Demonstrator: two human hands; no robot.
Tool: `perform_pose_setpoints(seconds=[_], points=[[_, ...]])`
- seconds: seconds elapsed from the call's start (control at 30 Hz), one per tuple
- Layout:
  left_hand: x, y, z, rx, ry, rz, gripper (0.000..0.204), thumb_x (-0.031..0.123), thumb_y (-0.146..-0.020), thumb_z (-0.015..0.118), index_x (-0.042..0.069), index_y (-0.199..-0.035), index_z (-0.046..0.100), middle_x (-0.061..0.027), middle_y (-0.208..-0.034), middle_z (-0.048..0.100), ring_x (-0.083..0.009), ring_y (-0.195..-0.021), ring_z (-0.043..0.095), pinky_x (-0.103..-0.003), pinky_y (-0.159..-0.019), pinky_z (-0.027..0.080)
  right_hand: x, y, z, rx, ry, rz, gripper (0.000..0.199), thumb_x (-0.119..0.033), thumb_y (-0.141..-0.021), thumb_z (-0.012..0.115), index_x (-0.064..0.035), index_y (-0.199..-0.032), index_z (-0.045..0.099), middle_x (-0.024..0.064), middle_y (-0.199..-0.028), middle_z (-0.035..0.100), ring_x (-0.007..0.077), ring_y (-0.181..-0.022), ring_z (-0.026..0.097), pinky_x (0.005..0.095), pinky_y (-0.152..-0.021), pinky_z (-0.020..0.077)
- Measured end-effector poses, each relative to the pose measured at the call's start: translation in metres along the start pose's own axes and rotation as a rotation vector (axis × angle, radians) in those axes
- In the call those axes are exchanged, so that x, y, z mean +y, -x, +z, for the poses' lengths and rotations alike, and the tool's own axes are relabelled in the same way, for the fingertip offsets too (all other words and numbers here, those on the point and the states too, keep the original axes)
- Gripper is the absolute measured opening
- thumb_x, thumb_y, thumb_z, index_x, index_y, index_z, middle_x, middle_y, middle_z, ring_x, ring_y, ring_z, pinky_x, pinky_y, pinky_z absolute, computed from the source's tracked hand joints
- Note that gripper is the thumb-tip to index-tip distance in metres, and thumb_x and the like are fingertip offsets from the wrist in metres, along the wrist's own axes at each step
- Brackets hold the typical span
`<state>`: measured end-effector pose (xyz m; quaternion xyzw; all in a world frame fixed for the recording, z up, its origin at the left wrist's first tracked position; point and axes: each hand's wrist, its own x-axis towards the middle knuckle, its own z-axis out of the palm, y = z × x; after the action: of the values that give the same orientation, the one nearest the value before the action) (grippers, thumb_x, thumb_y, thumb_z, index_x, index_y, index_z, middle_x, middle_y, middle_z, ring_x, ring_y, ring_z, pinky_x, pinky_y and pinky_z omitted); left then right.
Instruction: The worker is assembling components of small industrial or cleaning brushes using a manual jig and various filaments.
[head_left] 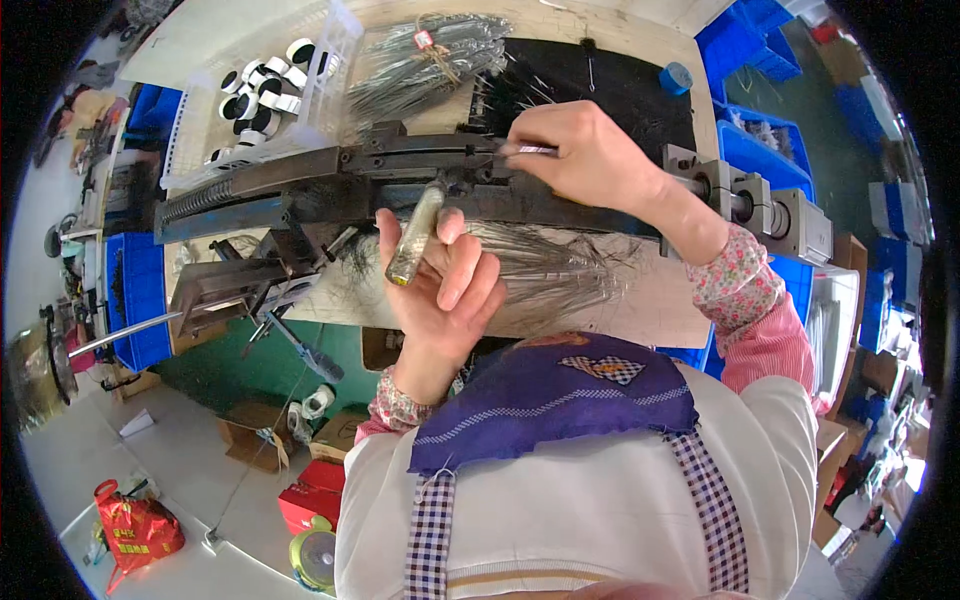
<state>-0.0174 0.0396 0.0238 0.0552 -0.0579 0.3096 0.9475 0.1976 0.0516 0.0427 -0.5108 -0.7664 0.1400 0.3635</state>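
Left hand (445, 275) grips lever handle (415, 235); right hand (580, 150) pinches wires (530, 150) over machine (400, 185).

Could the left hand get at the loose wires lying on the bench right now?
Probably not freely: the left hand is shut on a clear handle, though the wires lie uncovered just beside it.

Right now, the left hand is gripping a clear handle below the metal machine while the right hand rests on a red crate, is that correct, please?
Not quite. The left hand does grip the clear handle below the metal machine, but the head view shows the right hand pinching thin wires on the machine, not resting on a crate.
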Motion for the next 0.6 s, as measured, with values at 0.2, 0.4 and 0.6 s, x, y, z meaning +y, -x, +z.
perform_pose_setpoints(seconds=[0.2, 0.4, 0.6], points=[[-0.001, -0.007, 0.0, -0.043, 0.058, -0.014, 0.055, 0.054, -0.094, 0.046, 0.004, -0.116, 0.047, -0.001, -0.057, 0.048, -0.0113, -0.042, 0.043, -0.023, -0.038, 0.034, 0.002, 0.004, 0.011, 0.055, 0.02, -0.04, 0.007, -0.002, -0.069, 0.061, -0.0003, -0.076, 0.058, 0.0141, -0.075, 0.059, 0.034, -0.074, 0.061, 0.0416, -0.069, 0.0506], [0.0, -0.013, 0.016, 0.004, 0.071, -0.09, 0.055, 0.046, -0.093, 0.053, 0.002, -0.124, 0.043, -0.0039, -0.063, 0.05, -0.0125, -0.046, 0.046, -0.024, -0.039, 0.036, 0.013, 0.005, 0.013, 0.029, 0.04, 0.008, 0.007, -0.007, -0.071, 0.062, -0.0011, -0.075, 0.062, 0.0162, -0.074, 0.061, 0.0347, -0.076, 0.062, 0.0425, -0.071, 0.0508], [-0.04, -0.002, -0.054, 0.495, -1.362, 0.225, 0.029, 0.007, -0.092, 0.048, -0.003, -0.118, 0.039, -0.0071, -0.075, 0.053, -0.0113, -0.056, 0.053, -0.023, -0.047, 0.043, 0.007, 0.003, 0.015, 0.038, 0.015, -0.013, 0.012, -0.011, -0.072, 0.065, -0.002, -0.08, 0.065, 0.0179, -0.078, 0.063, 0.036, -0.078, 0.063, 0.0435, -0.073, 0.0509]])
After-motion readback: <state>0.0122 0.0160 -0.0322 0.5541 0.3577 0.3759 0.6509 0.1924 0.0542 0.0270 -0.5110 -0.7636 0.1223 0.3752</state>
